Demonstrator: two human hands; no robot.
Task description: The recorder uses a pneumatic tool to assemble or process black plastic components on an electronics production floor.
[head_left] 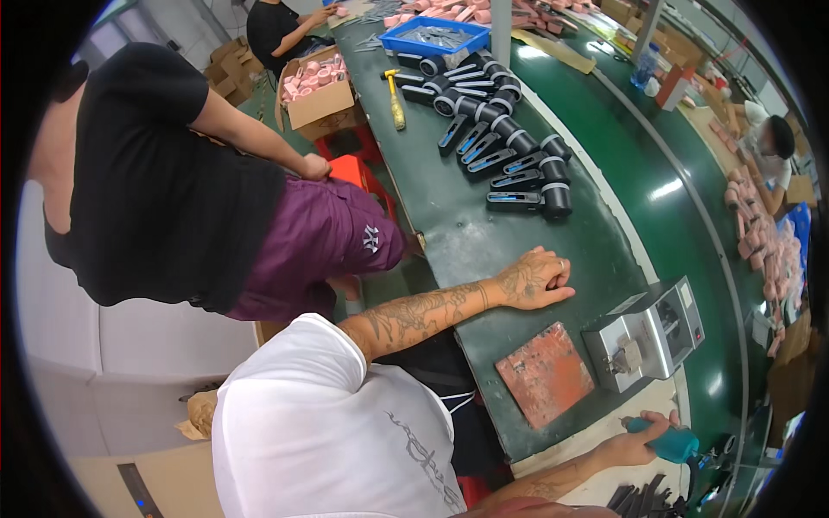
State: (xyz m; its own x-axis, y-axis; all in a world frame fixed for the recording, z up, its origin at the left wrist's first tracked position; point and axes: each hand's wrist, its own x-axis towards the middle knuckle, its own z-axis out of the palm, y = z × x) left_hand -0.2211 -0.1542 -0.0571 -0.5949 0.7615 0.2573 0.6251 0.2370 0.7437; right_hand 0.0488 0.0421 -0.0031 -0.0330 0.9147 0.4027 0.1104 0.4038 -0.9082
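My left hand (534, 281) rests on the dark green table (471, 229), fingers curled in with nothing in them. My right hand (637, 445) grips a teal handheld power tool (675, 444) near the table's lower right edge. Between my hands lie a worn reddish square mat (544, 375) and a small grey metal machine (649, 332). Beyond my left hand, a row of several black handheld devices with round heads (509, 151) runs along the table.
A person in a black shirt and purple shorts (173, 181) stands close on the left. A yellow-handled hammer (395, 99), a blue tray (436, 36) and a cardboard box of pink parts (319, 91) sit farther up. Another person (768, 147) works across the green conveyor (682, 198).
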